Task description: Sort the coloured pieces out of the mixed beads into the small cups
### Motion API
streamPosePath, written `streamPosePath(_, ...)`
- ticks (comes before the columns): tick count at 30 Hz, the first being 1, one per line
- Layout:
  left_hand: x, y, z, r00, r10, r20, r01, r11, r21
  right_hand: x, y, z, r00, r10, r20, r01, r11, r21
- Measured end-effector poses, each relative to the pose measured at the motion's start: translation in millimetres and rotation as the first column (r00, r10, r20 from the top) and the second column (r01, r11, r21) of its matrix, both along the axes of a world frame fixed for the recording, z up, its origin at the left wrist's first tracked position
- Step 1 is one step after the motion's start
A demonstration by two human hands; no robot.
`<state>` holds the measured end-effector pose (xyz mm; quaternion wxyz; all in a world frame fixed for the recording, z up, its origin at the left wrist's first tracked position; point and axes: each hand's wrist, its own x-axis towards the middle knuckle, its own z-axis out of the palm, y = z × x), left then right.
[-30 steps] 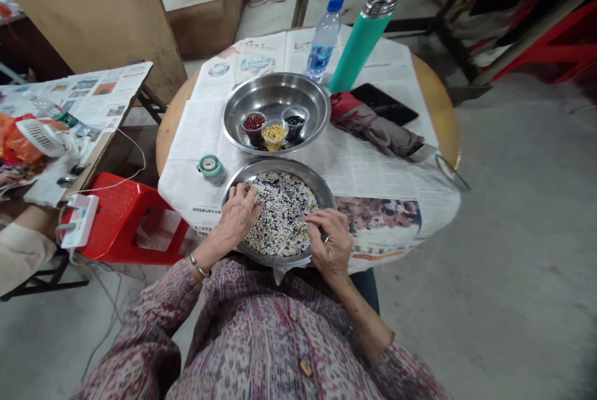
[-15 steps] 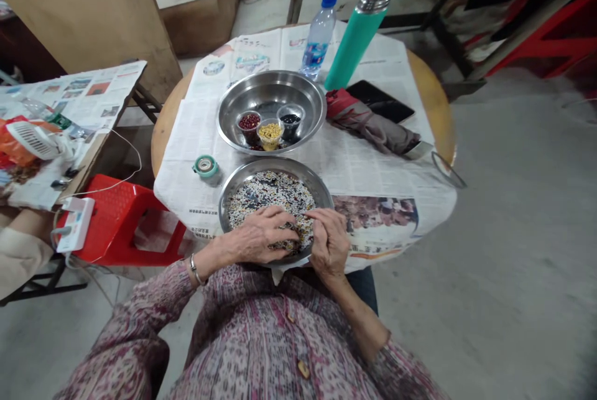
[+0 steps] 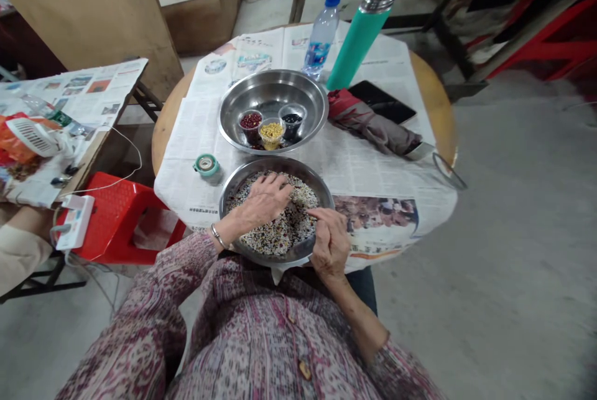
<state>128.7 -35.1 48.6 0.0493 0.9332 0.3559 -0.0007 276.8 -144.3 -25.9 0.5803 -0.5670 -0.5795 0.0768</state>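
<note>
A shallow steel basin [image 3: 227,191] holds a mix of small white, dark, yellow and reddish grains [image 3: 273,238]. My left hand [image 3: 267,202] lies over the grains near the basin's far side, fingers stretched out and slightly apart. At the right rim, my right hand [image 3: 332,241] is closed, its fingers curled and the index finger reaching in over the grains. Whatever it may hold is hidden. Beyond, a larger steel basin [image 3: 228,129] contains a clear cup of red beans [image 3: 250,120], one of yellow beans [image 3: 271,131] and one of black beans [image 3: 292,119].
Newspaper covers the round table [image 3: 433,95]. On it stand a water bottle [image 3: 321,36] and a green flask [image 3: 361,39], near a folded umbrella [image 3: 373,123], a dark tablet [image 3: 382,101] and a green lid [image 3: 206,165]. A red stool [image 3: 112,219] and power strip [image 3: 74,224] are left.
My left hand has moved from the near side of the grains to the far side, its fingers straighter. The grains look more mixed. My right hand has stayed at the rim.
</note>
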Motion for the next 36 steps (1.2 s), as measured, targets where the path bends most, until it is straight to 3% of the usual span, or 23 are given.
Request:
streamPosePath(3,-18.1,-2.5,7.7,0.986,0.166,-0.03,-0.166,0.986,0.012,0.4,0.4,1.2,1.0,0.003,0.01,-0.003,1.0,-0.009)
streamPosePath(7,-50.9,-22.9,14.3,0.962,0.269,-0.044,-0.269,0.963,0.002,0.6,0.7,0.5,1.0,0.008,-0.002,-0.008,1.0,0.006)
streamPosePath(9,-64.9,-37.3,17.8,0.964,0.262,-0.043,-0.264,0.964,-0.04,0.5,0.5,-0.5,1.0,0.009,-0.007,-0.009,1.0,0.006)
streamPosePath(13,-72.7,-60.9,23.9,0.982,0.188,-0.009,-0.183,0.946,-0.268,0.2,-0.1,-1.5,1.0,-0.001,-0.01,0.0,1.0,-0.018)
streamPosePath(16,-59.8,-67.6,24.4,0.989,0.148,0.01,-0.134,0.915,-0.381,0.3,0.0,-0.8,1.0,0.0,-0.005,0.0,1.0,-0.022)
streamPosePath(19,-38.5,-67.0,19.9,0.991,0.128,0.036,-0.102,0.907,-0.409,0.4,0.7,-0.4,1.0,0.004,0.009,-0.004,1.0,-0.003)
streamPosePath(27,5.8,-38.7,6.3,0.99,0.143,0.005,-0.137,0.958,-0.253,0.5,1.1,-1.2,1.0,-0.004,0.017,0.004,1.0,-0.002)
streamPosePath(32,-0.9,-10.5,-1.2,0.959,0.262,0.107,-0.254,0.964,-0.08,0.3,1.2,1.8,1.0,0.004,0.006,-0.004,1.0,-0.013)
streamPosePath(36,-12.1,-10.1,-6.0,0.941,0.305,0.144,-0.299,0.952,-0.064,0.6,1.2,3.3,1.0,0.009,0.017,-0.008,1.0,-0.011)
